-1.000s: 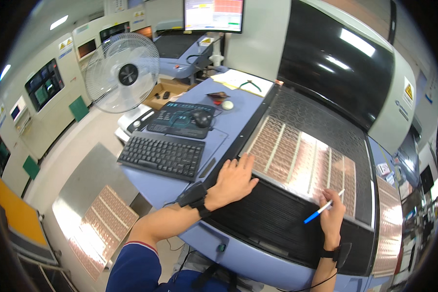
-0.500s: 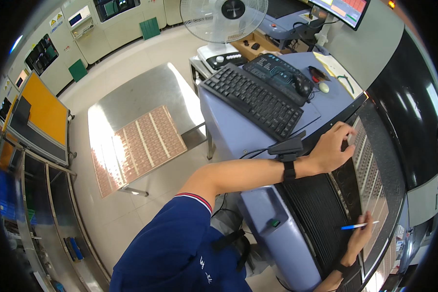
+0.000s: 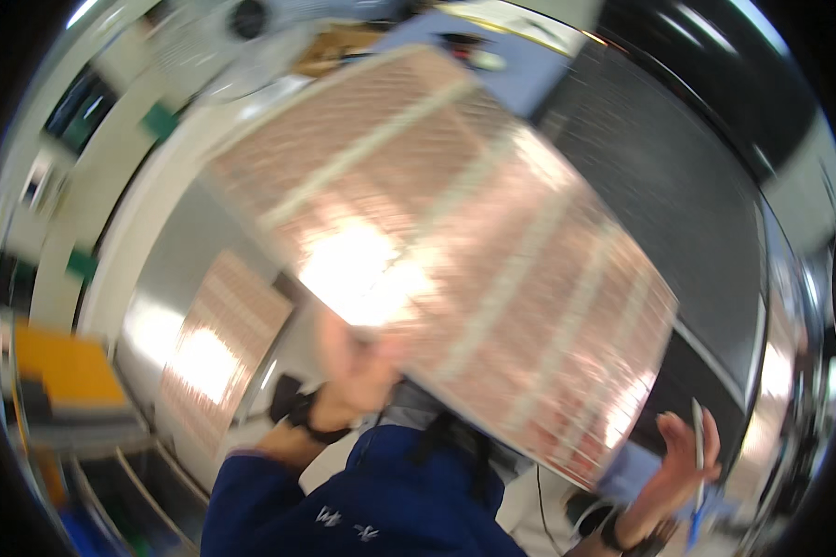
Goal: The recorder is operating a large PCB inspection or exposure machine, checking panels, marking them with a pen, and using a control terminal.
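A large copper-coloured circuit panel (image 3: pixel 492 269) with pale strips is raised in front of me, tilted and smeared by motion, with bright glare on it. My left hand (image 3: pixel 358 362) grips its lower left edge; those fingers are blurred and partly behind the panel. Close to the panel's lower right side, my right hand (image 3: pixel 673 469) holds a slim white-and-blue pen (image 3: pixel 698 446) between its fingers. Whether this hand also touches the panel I cannot tell.
Another copper-coloured panel (image 3: pixel 228 339) lies on the metal table (image 3: pixel 181 232) to the left. Right of the raised panel is a dark machine bed (image 3: pixel 664 176). A blue desk surface (image 3: pixel 520 70) shows at the top. An orange board (image 3: pixel 70 367) stands far left.
The panel has come up off the dark machine bed and now spans the middle of the view. My left hand has swung left with its edge. The view has turned.
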Action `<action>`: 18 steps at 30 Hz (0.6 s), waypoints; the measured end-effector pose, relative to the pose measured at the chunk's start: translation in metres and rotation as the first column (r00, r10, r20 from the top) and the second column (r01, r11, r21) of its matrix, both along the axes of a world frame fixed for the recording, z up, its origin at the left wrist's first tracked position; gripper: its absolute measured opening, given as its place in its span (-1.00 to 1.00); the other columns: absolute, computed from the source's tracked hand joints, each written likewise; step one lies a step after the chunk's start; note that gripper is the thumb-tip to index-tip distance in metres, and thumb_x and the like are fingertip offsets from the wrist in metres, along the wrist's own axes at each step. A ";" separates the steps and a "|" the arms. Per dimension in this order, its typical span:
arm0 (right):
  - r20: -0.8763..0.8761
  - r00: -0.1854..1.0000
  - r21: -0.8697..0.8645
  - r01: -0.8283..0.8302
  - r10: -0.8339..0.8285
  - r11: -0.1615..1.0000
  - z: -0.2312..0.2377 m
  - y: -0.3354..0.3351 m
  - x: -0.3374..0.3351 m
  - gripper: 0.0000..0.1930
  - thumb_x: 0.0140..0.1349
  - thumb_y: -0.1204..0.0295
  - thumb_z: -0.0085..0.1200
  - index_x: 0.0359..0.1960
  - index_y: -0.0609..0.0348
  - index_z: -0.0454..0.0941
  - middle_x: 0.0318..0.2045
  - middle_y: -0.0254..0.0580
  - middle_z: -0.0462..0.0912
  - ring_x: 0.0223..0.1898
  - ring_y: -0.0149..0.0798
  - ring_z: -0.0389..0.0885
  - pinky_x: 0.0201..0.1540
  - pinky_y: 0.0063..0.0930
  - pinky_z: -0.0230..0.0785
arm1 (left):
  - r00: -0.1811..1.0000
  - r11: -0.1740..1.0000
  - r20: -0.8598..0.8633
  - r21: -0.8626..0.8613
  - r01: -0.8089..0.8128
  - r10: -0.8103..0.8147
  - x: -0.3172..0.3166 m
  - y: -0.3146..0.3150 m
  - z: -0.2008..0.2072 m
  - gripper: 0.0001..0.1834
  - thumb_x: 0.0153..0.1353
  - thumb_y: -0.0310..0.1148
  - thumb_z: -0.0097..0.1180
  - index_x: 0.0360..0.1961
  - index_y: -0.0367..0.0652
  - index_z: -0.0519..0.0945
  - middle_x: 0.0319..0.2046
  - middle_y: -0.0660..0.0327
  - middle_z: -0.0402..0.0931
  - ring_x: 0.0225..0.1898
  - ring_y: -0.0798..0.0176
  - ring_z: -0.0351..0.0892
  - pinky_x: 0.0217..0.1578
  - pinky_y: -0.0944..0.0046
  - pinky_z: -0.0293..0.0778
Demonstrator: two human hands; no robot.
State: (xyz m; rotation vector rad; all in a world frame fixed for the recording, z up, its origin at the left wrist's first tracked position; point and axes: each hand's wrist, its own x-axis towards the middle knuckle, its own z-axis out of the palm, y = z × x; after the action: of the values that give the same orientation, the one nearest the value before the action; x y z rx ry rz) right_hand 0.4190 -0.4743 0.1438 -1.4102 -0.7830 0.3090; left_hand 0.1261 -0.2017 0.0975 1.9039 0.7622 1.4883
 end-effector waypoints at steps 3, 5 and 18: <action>0.024 0.977 -0.105 0.211 -0.210 0.972 -0.028 -0.021 0.023 -0.28 0.55 -0.14 -0.28 -0.08 0.42 0.63 -0.36 -0.01 0.70 -0.31 -0.16 0.69 -0.19 -0.29 0.58 | 0.985 0.978 0.169 -0.208 0.001 0.035 -0.020 0.001 -0.059 -0.24 0.18 -0.23 0.22 0.33 -0.40 0.29 0.21 -0.07 0.41 0.20 0.01 0.44 0.25 0.00 0.37; -0.009 0.968 -0.138 0.248 -0.251 0.959 -0.030 0.002 0.018 -0.66 0.50 0.26 0.05 -0.06 0.38 0.64 -0.36 -0.13 0.70 -0.32 -0.36 0.65 -0.23 -0.47 0.53 | 0.967 0.960 0.248 -0.281 0.009 0.064 -0.040 0.010 -0.081 -0.27 0.19 -0.23 0.15 0.32 -0.41 0.29 0.19 -0.04 0.43 0.17 0.05 0.46 0.22 0.00 0.41; 0.141 0.970 -0.283 0.233 -0.200 0.931 -0.039 0.002 -0.015 -0.92 0.29 0.49 0.24 -0.35 0.23 0.64 -0.54 -0.30 0.64 -0.56 -0.49 0.55 -0.53 -0.53 0.33 | 0.960 0.961 0.278 -0.259 0.091 -0.016 -0.029 0.021 -0.043 -0.13 0.17 -0.20 0.03 0.45 -0.46 0.13 0.34 -0.22 0.27 0.31 -0.09 0.38 0.30 -0.10 0.36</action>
State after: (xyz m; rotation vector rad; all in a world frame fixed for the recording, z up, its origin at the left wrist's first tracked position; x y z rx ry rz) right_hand 0.4042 -0.4719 0.1053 -1.7954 -0.6798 0.1831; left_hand 0.0969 -0.1810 0.0547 1.4686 0.7355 1.4897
